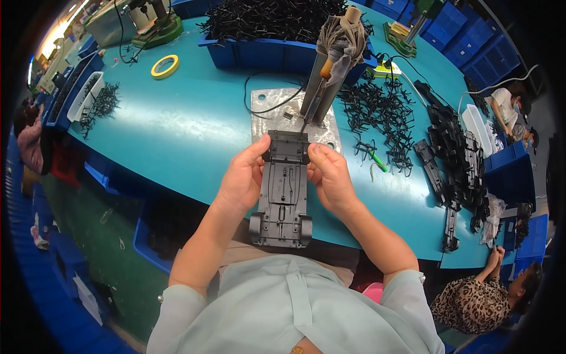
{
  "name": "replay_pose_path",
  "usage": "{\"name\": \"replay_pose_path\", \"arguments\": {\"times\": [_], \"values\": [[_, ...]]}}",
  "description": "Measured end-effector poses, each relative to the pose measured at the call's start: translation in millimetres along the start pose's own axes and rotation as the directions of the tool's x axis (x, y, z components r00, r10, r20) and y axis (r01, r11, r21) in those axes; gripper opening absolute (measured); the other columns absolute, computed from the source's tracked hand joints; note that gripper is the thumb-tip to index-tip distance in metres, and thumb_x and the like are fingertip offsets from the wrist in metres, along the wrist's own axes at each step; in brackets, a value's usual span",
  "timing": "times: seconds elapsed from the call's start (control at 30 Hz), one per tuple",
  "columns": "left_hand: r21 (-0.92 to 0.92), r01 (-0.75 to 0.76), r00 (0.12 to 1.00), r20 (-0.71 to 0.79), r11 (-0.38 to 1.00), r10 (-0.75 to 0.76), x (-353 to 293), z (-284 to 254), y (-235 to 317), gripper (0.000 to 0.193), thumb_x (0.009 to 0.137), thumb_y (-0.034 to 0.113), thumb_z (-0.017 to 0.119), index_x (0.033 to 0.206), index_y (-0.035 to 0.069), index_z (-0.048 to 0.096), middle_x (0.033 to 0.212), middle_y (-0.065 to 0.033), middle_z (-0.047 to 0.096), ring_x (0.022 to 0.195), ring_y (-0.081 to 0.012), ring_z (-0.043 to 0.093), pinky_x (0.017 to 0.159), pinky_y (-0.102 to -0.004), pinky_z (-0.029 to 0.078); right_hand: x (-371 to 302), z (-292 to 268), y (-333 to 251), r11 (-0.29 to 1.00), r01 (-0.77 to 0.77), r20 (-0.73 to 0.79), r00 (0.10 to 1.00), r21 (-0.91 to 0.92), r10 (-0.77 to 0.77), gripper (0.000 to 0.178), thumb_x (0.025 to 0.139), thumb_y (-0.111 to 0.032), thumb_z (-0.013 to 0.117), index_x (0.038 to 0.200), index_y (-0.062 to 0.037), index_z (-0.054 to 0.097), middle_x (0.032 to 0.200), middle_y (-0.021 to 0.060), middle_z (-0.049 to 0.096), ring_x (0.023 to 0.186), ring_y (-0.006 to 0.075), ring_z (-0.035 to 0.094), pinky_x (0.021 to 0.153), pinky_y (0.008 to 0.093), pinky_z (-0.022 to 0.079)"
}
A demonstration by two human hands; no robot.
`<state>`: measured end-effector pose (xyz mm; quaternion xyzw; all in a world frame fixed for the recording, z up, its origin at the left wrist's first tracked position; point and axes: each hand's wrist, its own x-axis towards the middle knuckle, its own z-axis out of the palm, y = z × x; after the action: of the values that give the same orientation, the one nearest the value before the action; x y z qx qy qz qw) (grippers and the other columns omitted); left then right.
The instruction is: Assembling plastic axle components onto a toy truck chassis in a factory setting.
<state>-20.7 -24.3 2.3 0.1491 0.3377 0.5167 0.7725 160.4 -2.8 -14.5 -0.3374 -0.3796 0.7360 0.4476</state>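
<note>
A long black plastic chassis-like part [283, 192], with a wheel-arch shape at each near corner, is held between my two hands. My left hand [243, 174] grips its far left edge, thumb on top. On the far right edge, my right hand [330, 176] grips it the same way. The part's far end overlaps the near edge of a scuffed metal plate [268, 112]. From that plate rises a metal post [322, 101] wrapped in cloth at the top. An iron-like tool with an orange-brown handle [326, 69] is fixed to it, its thin tip pointing down near the part's far right corner.
A blue bin [259, 54] heaped with small black parts stands behind the post. More small black parts [383, 112] and a green-handled tool [378, 161] lie at right, beside piled black chassis parts [463, 159]. A yellow tape roll [165, 66] lies far left. Other people sit nearby.
</note>
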Motion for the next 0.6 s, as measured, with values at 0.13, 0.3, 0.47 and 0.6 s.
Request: {"name": "replay_pose_path", "arguments": {"times": [0.13,0.3,0.47,0.6], "values": [[0.069,-0.142,0.985,-0.086,0.987,0.148,-12.1,-7.2,-7.7,0.023,0.093,0.027,0.053,0.089,0.005,0.059,0.077,-0.0042,0.062,0.063,-0.0096,0.055,0.055,-0.0239,0.042,-6.8,8.1,1.8,0.998,-0.053,0.02,0.998,-0.015,0.053,0.022,0.094,-0.025,0.055,0.099,-0.0047,0.061,0.088,-0.0008,0.061,0.076,0.0069,0.055,0.068,0.0235,0.046],[0.198,-0.206,0.964,-0.129,0.958,0.234,-40.4,-5.9,-10.6,0.017,0.088,0.024,0.057,0.086,0.007,0.055,0.072,0.0014,0.054,0.059,-0.0065,0.048,0.053,-0.021,0.037,-21.8,24.3,-1.1,0.994,-0.057,0.015,0.998,-0.092,0.059,0.018,0.093,-0.02,0.054,0.099,-0.0042,0.06,0.087,-0.0026,0.059,0.081,0.0056,0.053,0.069,0.0227,0.042],[0.262,-0.252,0.94,-0.162,0.932,0.3,-51.9,-9.5,-26.7,0.011,0.087,0.018,0.054,0.084,0.007,0.054,0.077,0.0015,0.054,0.064,-0.0046,0.047,0.054,-0.0213,0.037,-31.4,31.7,9.7,0.973,0.03,0.055,0.998,-0.229,-0.018,0.014,0.09,-0.021,0.051,0.094,-0.0078,0.056,0.085,-0.0042,0.058,0.077,0.0044,0.051,0.069,0.0219,0.039],[0.282,-0.358,0.896,-0.162,0.89,0.413,-57.1,-4.3,-42.1,0.01,0.088,0.014,0.054,0.081,0.008,0.053,0.077,0.0024,0.053,0.066,-0.004,0.047,0.057,-0.021,0.038,-43.4,41.8,17.3,0.956,0.11,-0.017,0.993,-0.271,-0.119,0.019,0.094,-0.016,0.051,0.077,-0.0085,0.048,0.071,-0.0074,0.041,0.065,0.0023,0.036,0.056,0.021,0.032]]}}
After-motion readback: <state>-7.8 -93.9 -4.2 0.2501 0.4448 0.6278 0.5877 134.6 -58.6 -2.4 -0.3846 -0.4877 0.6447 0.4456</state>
